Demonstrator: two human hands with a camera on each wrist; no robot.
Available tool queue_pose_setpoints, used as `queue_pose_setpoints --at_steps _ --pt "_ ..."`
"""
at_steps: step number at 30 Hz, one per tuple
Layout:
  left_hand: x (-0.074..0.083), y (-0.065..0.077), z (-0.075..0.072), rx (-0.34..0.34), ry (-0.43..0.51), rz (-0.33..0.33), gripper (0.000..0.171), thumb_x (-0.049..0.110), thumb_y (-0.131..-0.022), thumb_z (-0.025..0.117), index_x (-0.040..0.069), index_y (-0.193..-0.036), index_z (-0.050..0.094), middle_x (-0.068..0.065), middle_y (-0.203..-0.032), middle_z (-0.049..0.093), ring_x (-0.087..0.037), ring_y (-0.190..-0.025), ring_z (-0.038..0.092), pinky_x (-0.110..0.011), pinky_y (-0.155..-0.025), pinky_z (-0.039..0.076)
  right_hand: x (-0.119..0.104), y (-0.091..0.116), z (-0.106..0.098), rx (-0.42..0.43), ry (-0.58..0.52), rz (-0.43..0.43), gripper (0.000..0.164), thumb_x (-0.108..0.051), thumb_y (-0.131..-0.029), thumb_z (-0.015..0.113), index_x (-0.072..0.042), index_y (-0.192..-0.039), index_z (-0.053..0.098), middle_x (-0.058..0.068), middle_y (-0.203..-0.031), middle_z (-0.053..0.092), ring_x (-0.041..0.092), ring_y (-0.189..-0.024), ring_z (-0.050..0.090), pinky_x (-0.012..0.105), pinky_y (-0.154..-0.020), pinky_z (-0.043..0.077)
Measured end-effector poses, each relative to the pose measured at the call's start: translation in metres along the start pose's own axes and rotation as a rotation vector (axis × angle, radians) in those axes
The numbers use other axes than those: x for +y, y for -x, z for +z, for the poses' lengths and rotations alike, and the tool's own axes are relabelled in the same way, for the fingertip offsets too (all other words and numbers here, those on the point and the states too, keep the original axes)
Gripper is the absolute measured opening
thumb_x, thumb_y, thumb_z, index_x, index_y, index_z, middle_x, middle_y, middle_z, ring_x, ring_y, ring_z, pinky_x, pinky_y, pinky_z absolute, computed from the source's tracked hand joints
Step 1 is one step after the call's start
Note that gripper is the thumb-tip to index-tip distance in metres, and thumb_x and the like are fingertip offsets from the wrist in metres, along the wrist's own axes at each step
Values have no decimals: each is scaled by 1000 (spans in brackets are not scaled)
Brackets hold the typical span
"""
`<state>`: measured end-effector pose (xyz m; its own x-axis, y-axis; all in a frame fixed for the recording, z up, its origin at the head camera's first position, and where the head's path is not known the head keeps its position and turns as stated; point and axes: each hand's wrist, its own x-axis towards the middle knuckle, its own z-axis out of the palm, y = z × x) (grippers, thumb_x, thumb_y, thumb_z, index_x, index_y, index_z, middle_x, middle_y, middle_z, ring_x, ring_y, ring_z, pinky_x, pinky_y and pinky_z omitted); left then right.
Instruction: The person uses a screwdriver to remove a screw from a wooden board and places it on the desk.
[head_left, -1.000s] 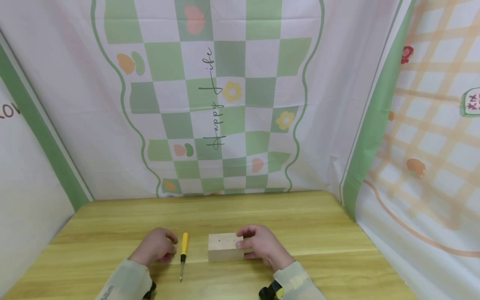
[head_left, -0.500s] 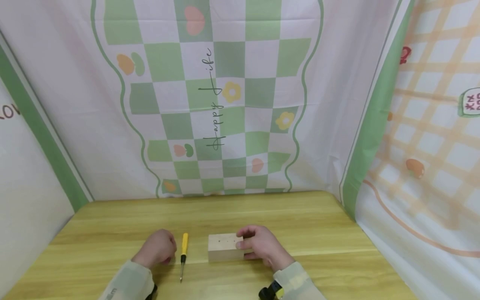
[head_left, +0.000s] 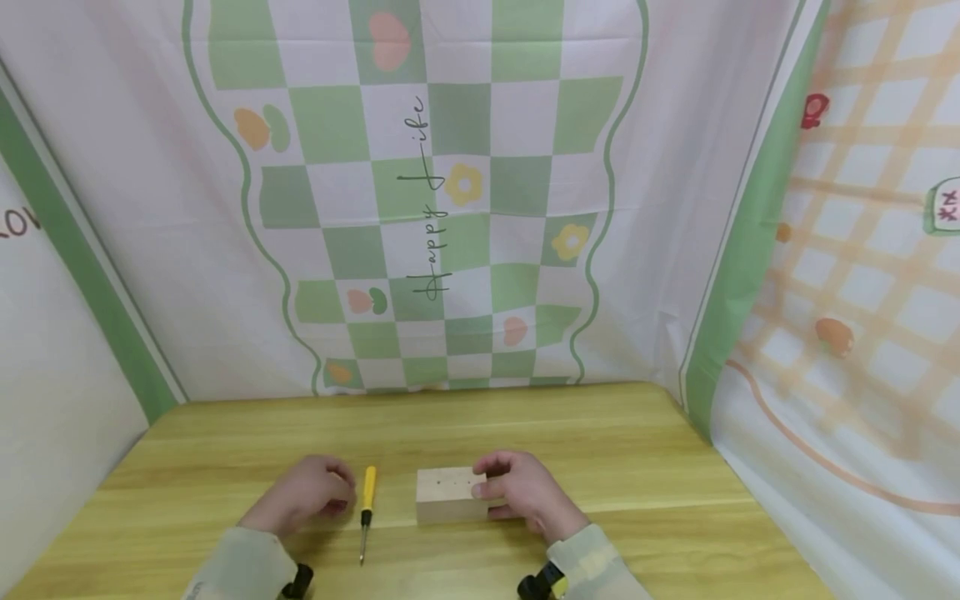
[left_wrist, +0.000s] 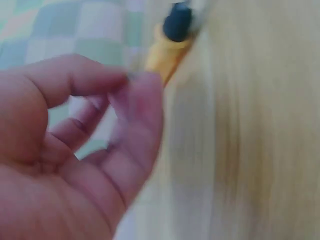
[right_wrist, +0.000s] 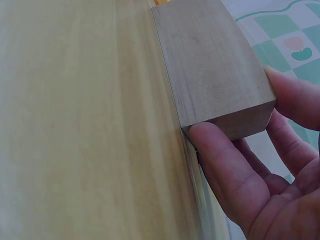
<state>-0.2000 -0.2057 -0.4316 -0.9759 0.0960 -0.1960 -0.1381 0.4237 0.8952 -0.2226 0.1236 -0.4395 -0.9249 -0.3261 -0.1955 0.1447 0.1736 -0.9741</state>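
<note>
A pale wooden block (head_left: 452, 498) with a row of small holes in its top lies on the table. My right hand (head_left: 528, 493) grips its right end, thumb and fingers on opposite sides; the right wrist view shows the fingertips around the end of the block (right_wrist: 215, 65). Left of the block lies a screwdriver (head_left: 367, 512) with a yellow handle, its tip toward me. Just left of that handle is my left hand (head_left: 318, 492). In the left wrist view, its thumb and index finger pinch a tiny dark thing (left_wrist: 132, 76), too blurred to name.
The wood-grain table (head_left: 600, 433) runs back to a hanging cloth (head_left: 517, 183) with green and white checks. Another cloth with orange checks (head_left: 862, 275) hangs along the right side.
My left hand turned inward half a second ago and has now turned back, its fingers showing again beside the screwdriver. The right hand, the block and the screwdriver stay put.
</note>
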Motion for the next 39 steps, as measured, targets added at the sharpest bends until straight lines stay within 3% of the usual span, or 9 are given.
queue_pose_setpoints --at_steps 3,6,14,18,23,29,33,39 --pt "-2 -2 -7 -98 266 -8 24 -5 -87 63 -13 -108 56 -16 -92 60 -24 -80 62 -37 -73 57 -1 1 0 3 1 -8 31 -1 -84 78 0 -113 66 12 -111 62 25 -90 63 47 -70 59" --pt "-1 -1 -9 -174 418 2 29 -2 -92 63 -15 -115 52 -19 -102 61 -25 -88 64 -38 -82 57 -1 1 0 4 2 -13 31 -1 -84 78 0 -113 66 12 -111 62 25 -90 63 47 -70 59" --pt "17 10 15 -163 608 36 30 -2 -91 68 -13 -115 56 -19 -104 62 -26 -90 65 -37 -85 56 -2 1 -1 4 4 -14 31 -1 -84 78 0 -112 66 11 -111 61 25 -90 63 47 -70 59" --pt "27 19 34 -205 656 35 21 -3 -90 68 -8 -109 59 -15 -99 63 -22 -86 65 -34 -83 56 -1 0 -1 4 4 -20 31 -1 -84 78 0 -112 66 12 -111 61 25 -90 63 48 -71 59" --pt "34 27 63 -253 615 40 12 -9 -89 64 -8 -101 62 -12 -90 63 -21 -79 66 -34 -77 58 -1 0 -1 5 2 -21 31 -1 -84 78 0 -112 66 13 -111 60 25 -90 62 47 -70 59" --pt "26 29 94 -258 480 39 12 -13 -85 65 -9 -96 63 -9 -83 64 -21 -74 66 -36 -72 59 1 -1 -1 6 6 -28 31 -1 -84 77 0 -112 66 12 -111 60 25 -90 63 47 -70 59" --pt "18 27 105 -220 397 26 11 -14 -84 65 -7 -93 64 -10 -82 66 -22 -70 67 -36 -68 59 2 -2 -1 10 6 -26 31 -1 -84 78 0 -112 66 12 -110 61 25 -90 63 47 -70 59" --pt "19 26 108 -199 292 -42 12 -14 -84 67 -6 -93 65 -12 -81 66 -22 -68 67 -36 -65 59 1 -2 0 14 4 -24 31 0 -83 78 0 -111 66 13 -111 61 25 -90 63 46 -70 59"
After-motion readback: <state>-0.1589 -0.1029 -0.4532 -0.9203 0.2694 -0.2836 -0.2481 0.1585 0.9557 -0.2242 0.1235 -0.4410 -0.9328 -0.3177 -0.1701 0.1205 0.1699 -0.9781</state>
